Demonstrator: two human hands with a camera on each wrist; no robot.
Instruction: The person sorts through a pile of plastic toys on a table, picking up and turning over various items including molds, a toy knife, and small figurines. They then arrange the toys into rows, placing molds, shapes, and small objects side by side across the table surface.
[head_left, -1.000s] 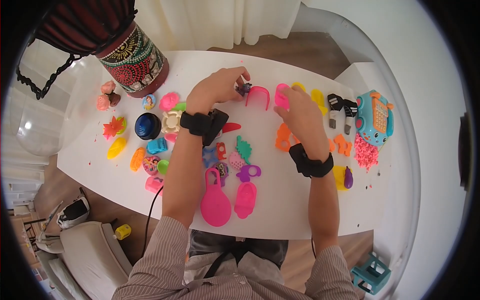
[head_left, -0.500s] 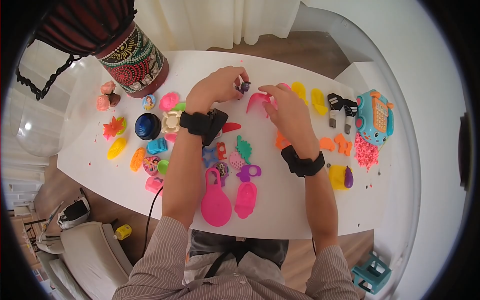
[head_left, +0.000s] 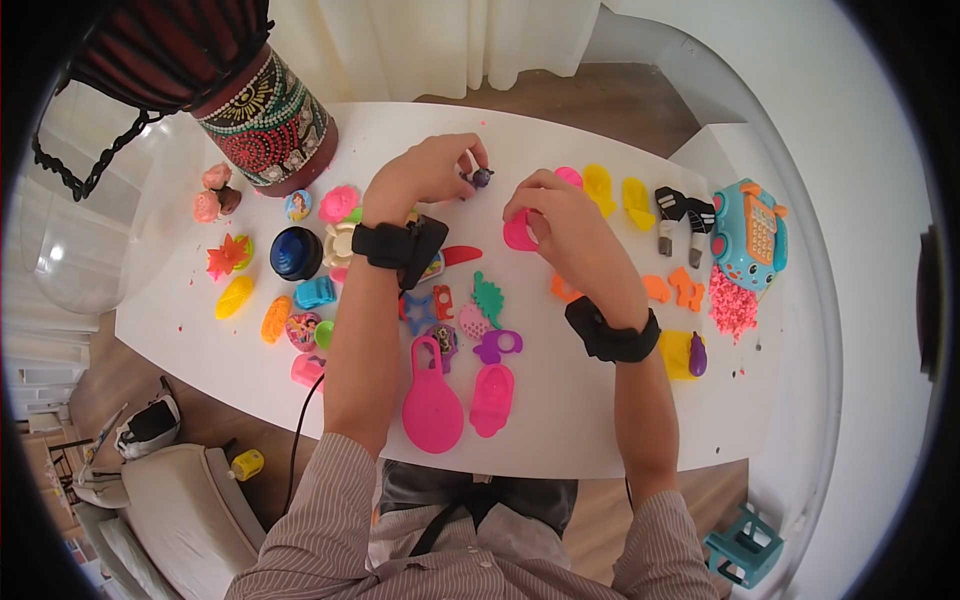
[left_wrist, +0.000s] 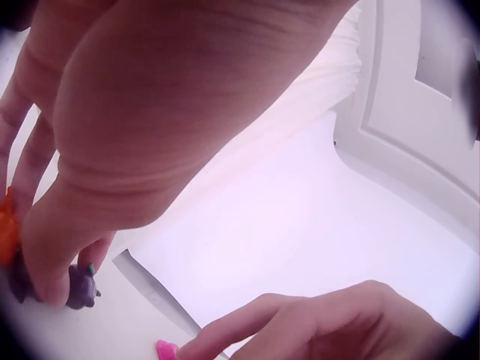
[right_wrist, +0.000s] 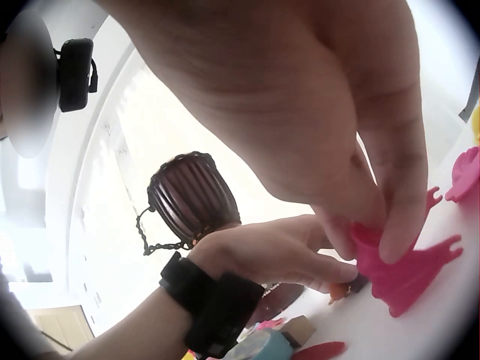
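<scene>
Between thumb and fingers, the left hand (head_left: 425,172) pinches a small dark purple figurine (head_left: 482,178) at the far middle of the table. In the left wrist view the figurine (left_wrist: 82,288) shows beside the thumb, with an orange part (left_wrist: 8,229) by the fingers. Just to the right, the right hand (head_left: 578,232) holds a pink plastic piece (head_left: 519,232). Seen from the right wrist, thumb and finger pinch this pink piece (right_wrist: 405,279), whose pronged ends point away from the hand. The two hands are close together, apart.
Yellow molds (head_left: 597,188) and a toy phone (head_left: 750,236) lie to the right. A pink paddle (head_left: 431,405), a green dinosaur shape (head_left: 488,299) and several small toys lie nearer the body. A drum (head_left: 270,125) stands at the far left on the white table (head_left: 570,410).
The right hand has moved left from the pink molds and now grips the pink arched piece, which has turned. The left hand has shifted slightly left with the figurine.
</scene>
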